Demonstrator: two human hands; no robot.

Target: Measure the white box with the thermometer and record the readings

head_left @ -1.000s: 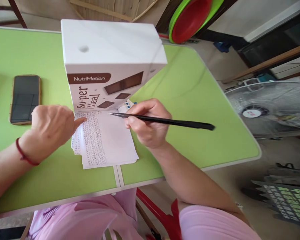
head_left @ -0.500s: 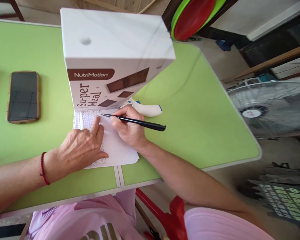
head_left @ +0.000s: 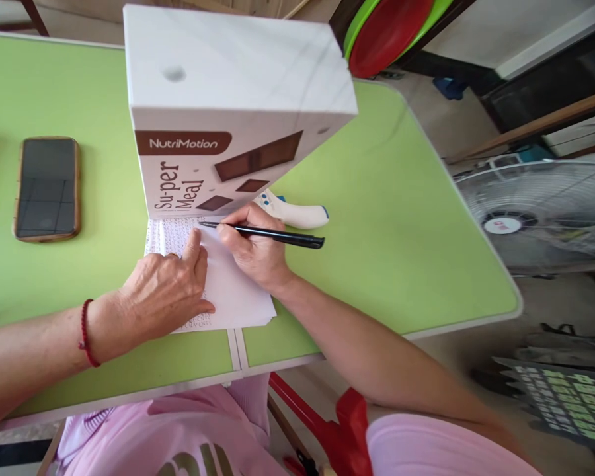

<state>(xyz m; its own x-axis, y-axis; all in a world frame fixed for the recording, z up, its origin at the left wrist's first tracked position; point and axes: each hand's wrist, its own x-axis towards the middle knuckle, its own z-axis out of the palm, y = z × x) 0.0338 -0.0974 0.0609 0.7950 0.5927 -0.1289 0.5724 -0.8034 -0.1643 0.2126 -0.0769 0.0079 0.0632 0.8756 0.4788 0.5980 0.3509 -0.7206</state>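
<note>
On the smooth green tabletop (head_left: 401,231), a crisp-edged carton (head_left: 238,73) stands at twelve o'clock of thin, handwritten sheets (head_left: 240,291), where the left hand (head_left: 166,287) rests, gripping nothing. The right hand (head_left: 258,248) pinches the slim black pen (head_left: 297,238) over them, tip toward nine o'clock; likely light, rigid and slightly slippery, it suits a hold near the point.

Dark-screened phone (head_left: 48,188), round fan (head_left: 502,225), red basin (head_left: 389,36)

Glossy plastic pen (head_left: 300,238), matt paper sheets (head_left: 240,291), smooth cardboard box (head_left: 242,63)
</note>
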